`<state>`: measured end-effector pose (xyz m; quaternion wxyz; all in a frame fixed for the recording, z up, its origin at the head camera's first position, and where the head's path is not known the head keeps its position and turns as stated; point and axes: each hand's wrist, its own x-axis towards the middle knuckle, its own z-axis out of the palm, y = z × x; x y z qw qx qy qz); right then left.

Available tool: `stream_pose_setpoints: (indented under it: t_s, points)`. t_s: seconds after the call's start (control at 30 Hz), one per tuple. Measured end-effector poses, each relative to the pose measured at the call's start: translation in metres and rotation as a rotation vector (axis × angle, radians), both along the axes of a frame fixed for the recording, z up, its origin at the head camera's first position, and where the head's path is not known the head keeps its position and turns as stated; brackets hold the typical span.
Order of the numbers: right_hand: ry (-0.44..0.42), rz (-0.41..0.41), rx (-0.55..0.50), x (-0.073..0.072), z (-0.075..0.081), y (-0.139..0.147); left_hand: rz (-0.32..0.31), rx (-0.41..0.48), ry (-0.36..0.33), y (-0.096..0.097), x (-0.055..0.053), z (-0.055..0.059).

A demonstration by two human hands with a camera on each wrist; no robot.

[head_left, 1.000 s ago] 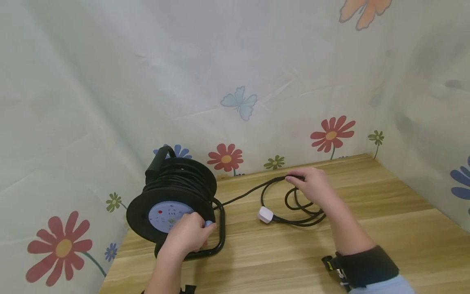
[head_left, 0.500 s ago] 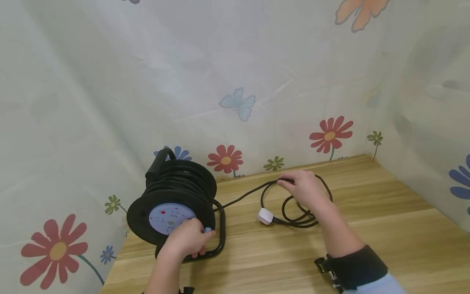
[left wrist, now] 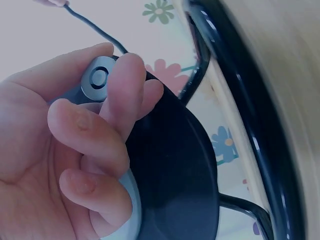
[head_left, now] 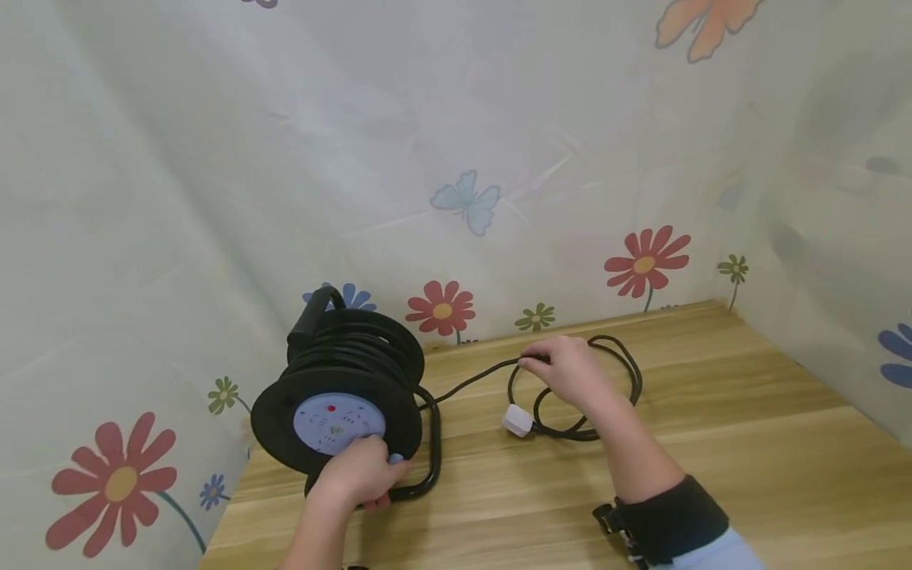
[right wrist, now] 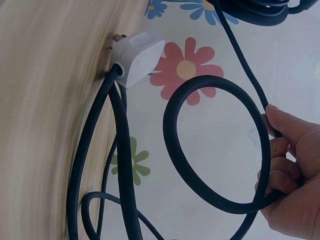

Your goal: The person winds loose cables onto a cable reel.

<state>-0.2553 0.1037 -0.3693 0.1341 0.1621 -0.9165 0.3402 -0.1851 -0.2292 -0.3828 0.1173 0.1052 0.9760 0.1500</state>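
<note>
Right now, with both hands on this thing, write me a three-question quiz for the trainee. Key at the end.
1. What does the right hand pinch?
A) the white plug
B) the black cable
C) the carrying handle
2. True or false: the left hand holds the knob on the front of the reel.
3. Fill in: the small dot on the pale round panel is coloured ____.

Key: 1. B; 2. true; 3. red.
</note>
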Motion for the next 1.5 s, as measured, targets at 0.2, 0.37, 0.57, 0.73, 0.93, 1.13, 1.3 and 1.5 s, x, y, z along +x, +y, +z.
stream_pose_setpoints:
  t_s: [0.2, 0.37, 0.57, 0.73, 0.93, 1.13, 1.3, 1.5]
  points:
    - [-0.029, 0.005, -0.006, -0.002, -0.001, -0.012, -0.011, -0.040, 0.007, -0.010, -0.002, -0.008]
    - [-0.058, -0.006, 0.002, -0.003, -0.002, -0.025, 0.005, -0.056, -0.013, -0.019, -0.002, -0.013]
    - [-0.073, 0.001, 0.026, -0.004, -0.003, -0.042, 0.020, 0.003, -0.066, -0.034, -0.002, -0.017]
    - [-0.068, 0.045, -0.008, -0.009, -0.009, -0.057, 0.039, 0.004, -0.055, -0.049, -0.004, -0.019]
    - [-0.069, 0.062, -0.037, -0.012, -0.010, -0.071, 0.096, 0.045, -0.080, -0.062, -0.004, -0.016]
    - [-0.090, 0.080, -0.049, -0.012, -0.009, -0.082, 0.129, 0.068, -0.078, -0.072, -0.001, -0.011]
    - [-0.088, 0.116, -0.062, -0.013, -0.012, -0.092, 0.181, 0.076, -0.089, -0.082, 0.002, -0.006]
    - [-0.084, 0.182, -0.067, -0.014, -0.016, -0.102, 0.239, 0.080, -0.096, -0.092, 0.004, 0.002]
